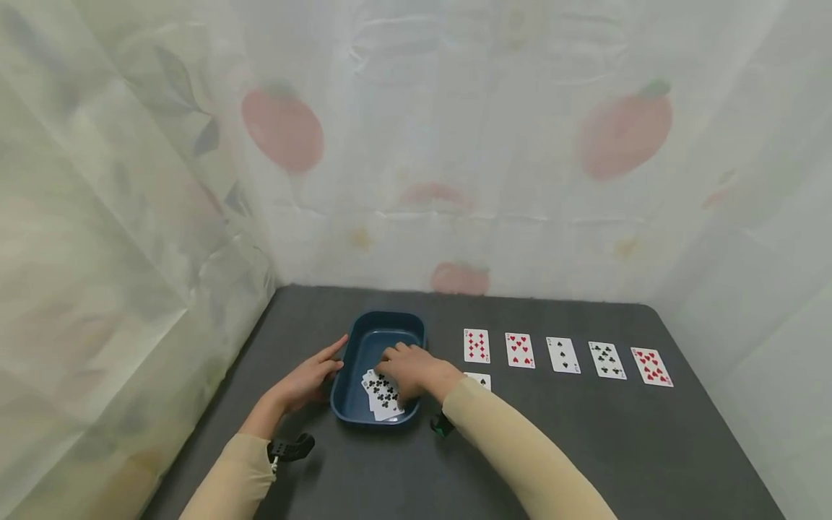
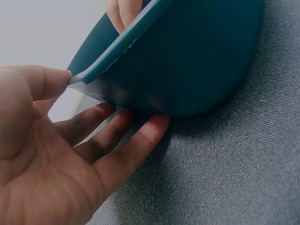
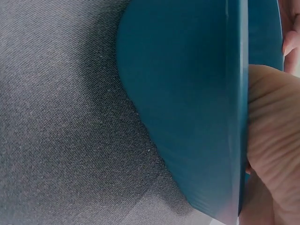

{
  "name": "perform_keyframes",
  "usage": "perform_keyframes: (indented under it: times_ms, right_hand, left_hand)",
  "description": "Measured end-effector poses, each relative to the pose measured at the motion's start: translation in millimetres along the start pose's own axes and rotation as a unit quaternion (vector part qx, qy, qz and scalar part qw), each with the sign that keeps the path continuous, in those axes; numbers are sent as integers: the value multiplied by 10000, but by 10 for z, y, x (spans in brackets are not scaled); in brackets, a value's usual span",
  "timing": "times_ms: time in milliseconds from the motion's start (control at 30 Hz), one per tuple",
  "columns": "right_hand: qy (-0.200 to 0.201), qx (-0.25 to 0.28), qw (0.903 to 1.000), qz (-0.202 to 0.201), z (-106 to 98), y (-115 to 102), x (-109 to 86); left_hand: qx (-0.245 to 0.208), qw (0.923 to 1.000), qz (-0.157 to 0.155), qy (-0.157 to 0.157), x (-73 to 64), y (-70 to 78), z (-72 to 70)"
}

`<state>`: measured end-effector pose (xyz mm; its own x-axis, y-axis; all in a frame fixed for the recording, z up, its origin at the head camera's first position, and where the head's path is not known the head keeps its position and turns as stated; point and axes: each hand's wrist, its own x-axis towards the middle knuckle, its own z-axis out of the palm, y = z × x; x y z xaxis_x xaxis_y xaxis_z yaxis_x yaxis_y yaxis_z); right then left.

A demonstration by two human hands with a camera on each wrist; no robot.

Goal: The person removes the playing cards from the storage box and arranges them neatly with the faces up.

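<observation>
A blue rectangular tray rests on the dark table, its long sides running away from me. My left hand holds its left side. In the left wrist view the thumb presses the rim while other fingers touch the wall low down, near the base. My right hand reaches inside over a loose, overlapping pile of playing cards, the top one showing clubs. Its fingers bend down around the pile, partly hiding it. In the right wrist view the tray wall conceals those fingertips.
To the tray's right, several face-up cards lie in a spaced row, from a diamond card to a heart card. Below the row's left end, a spade card is partly covered by my right sleeve. Patterned curtains surround the grey-black table.
</observation>
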<state>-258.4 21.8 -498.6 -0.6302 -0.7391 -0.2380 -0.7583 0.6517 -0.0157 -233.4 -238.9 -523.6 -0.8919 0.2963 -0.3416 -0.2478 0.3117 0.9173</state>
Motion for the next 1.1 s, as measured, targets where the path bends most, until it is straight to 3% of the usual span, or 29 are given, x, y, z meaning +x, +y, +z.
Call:
perform_keyframes:
  times_ms: [567,1100]
  right_hand:
    - [-192,-141,9996,181,-14,-38,7]
    - [7,-56,9998,200,-16,-25,-17]
  left_hand:
    - [-8,10000,-51,18,25,-11,-1]
    - [5,10000,34,18,25,-17,-11]
